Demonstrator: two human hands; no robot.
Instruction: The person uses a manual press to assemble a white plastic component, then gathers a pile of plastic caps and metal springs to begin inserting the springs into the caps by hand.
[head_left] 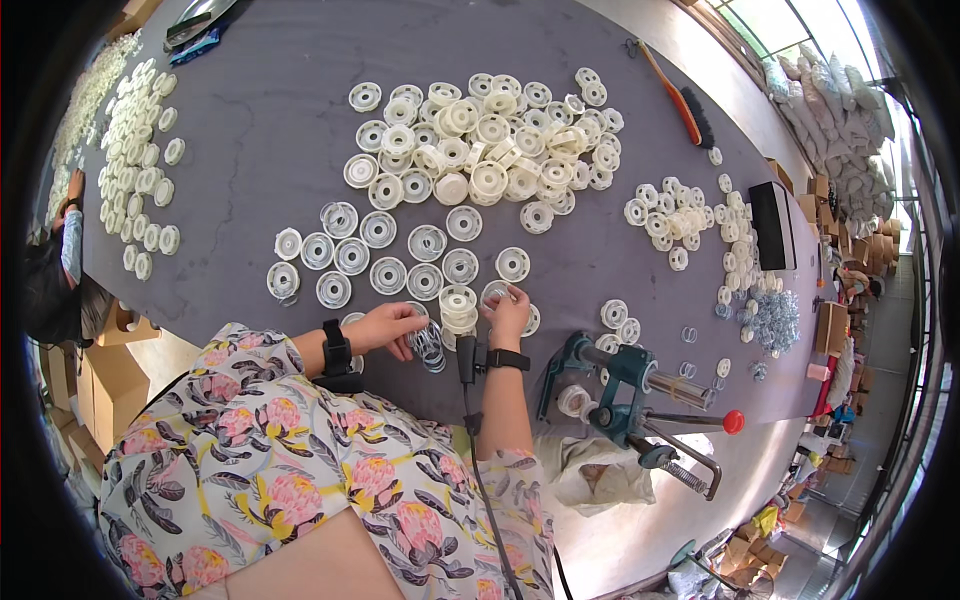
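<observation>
My left hand (393,328) is closed, with its fingertips beside a small heap of thin metal wire coils (430,350); whether it grips one is hidden. To its right, my right hand (508,316) pinches a thin wire coil (494,291). Between the two hands stands a short stack of cream-white plastic wheel-shaped parts (458,303). Just beyond them, several round white parts (388,275) lie spread out, some with wire coils in or on them. Farther off is a large pile of similar cream parts (490,130).
A green hand press (630,385) with a red-knobbed lever stands at the table's near right edge. More white parts (140,160) lie at left, near another person's hand (76,186). At right are a brush (682,105), a black box (772,226) and a heap of coils (770,320).
</observation>
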